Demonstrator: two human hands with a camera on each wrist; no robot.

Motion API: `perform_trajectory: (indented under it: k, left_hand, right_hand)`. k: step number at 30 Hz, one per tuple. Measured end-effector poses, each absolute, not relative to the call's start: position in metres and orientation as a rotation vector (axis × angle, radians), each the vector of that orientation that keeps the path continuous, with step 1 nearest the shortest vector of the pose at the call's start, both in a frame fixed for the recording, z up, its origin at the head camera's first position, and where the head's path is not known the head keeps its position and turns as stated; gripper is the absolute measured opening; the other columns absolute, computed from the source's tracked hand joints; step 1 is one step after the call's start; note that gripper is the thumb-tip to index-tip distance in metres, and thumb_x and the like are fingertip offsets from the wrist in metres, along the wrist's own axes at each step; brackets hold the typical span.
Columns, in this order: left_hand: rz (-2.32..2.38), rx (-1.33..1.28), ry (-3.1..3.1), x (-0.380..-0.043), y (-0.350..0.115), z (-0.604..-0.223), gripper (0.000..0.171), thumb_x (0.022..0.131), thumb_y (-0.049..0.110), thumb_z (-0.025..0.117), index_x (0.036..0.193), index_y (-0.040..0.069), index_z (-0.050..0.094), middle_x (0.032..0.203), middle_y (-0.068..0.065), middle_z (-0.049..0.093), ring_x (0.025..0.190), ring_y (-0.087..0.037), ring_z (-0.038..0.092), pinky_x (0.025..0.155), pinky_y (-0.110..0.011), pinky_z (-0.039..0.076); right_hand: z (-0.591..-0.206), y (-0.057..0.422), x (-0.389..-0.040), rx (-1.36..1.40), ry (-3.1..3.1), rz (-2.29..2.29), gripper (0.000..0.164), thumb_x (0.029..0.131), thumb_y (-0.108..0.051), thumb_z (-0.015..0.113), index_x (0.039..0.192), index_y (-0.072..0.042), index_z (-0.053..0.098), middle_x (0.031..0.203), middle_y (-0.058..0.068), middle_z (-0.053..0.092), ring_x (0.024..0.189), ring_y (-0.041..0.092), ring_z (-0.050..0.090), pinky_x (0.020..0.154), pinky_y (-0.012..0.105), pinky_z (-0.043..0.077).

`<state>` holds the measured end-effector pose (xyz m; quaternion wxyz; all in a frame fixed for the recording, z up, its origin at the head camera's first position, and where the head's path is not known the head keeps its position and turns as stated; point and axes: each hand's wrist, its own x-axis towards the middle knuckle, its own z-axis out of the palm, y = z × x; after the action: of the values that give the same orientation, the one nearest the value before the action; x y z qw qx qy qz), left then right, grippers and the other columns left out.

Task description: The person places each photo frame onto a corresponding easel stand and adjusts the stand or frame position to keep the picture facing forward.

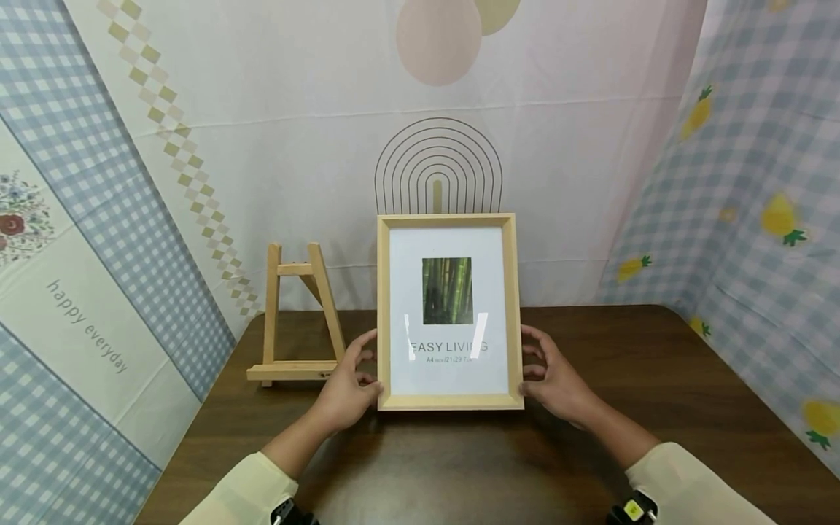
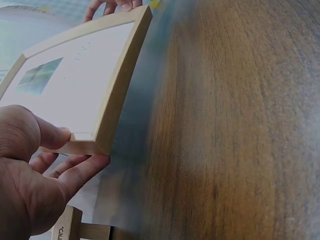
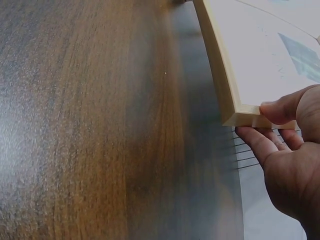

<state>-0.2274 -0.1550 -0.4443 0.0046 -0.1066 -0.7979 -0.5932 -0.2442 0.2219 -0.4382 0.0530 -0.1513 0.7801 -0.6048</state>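
Pale sleeves (image 1: 698, 485) nearest, my half-curled left hand (image 1: 348, 390) and right hand (image 1: 558, 383) pinch the A4 picture frame (image 1: 449, 313) low, right of the wooden easel (image 1: 270, 321); uneven grip could tip it.

Free room: near strip of table (image 1: 453, 467), before the picture frame (image 1: 450, 313); wider passage right, between the right hand's grip (image 1: 556, 379) and the checked cloth (image 1: 768, 284). Obstacles: easel (image 1: 271, 317), left; left hand's grip (image 1: 348, 388), filling the low gap between easel and frame; white hanging cloth (image 1: 302, 182), far side, closing the back.
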Motion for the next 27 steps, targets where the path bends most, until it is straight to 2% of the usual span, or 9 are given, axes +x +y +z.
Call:
perform_trajectory:
  k: [7,21,27]
  left_hand:
    - [-1.872,-0.389,-2.495,-0.2273,-0.1576,-0.4413,0.091,0.091,-0.018,0.063,0.159,0.031,0.029,0.138,-0.018,0.049,0.091,-0.027,0.065,0.062,-0.033,0.056]
    - [-1.808,-0.37,-2.504,-0.2274,-0.1548,-0.4388,0.091,0.09,-0.018,0.064,0.159,0.03,0.03,0.137,-0.018,0.05,0.091,-0.027,0.064,0.063,-0.033,0.055]
    - [-1.773,-0.376,-2.523,-0.2285,-0.156,-0.4393,0.092,0.091,-0.016,0.063,0.159,0.033,0.028,0.139,-0.018,0.048,0.094,-0.026,0.064,0.064,-0.033,0.056]
  right_hand:
    - [-0.4379,0.2214,-0.2452,-0.463,2.386,-1.844,0.101,0.081,0.022,0.066,0.161,-0.017,0.018,0.149,0.029,0.035,0.115,0.044,0.059,0.078,0.044,0.059]
    - [-0.4367,0.2205,-0.244,-0.478,2.443,-1.826,0.102,0.08,0.021,0.066,0.161,-0.017,0.017,0.148,0.028,0.036,0.114,0.044,0.059,0.078,0.042,0.059]
    - [-0.4357,0.22,-0.2443,-0.47,2.464,-1.819,0.102,0.08,0.021,0.067,0.161,-0.018,0.018,0.148,0.028,0.035,0.114,0.043,0.059,0.078,0.042,0.059]
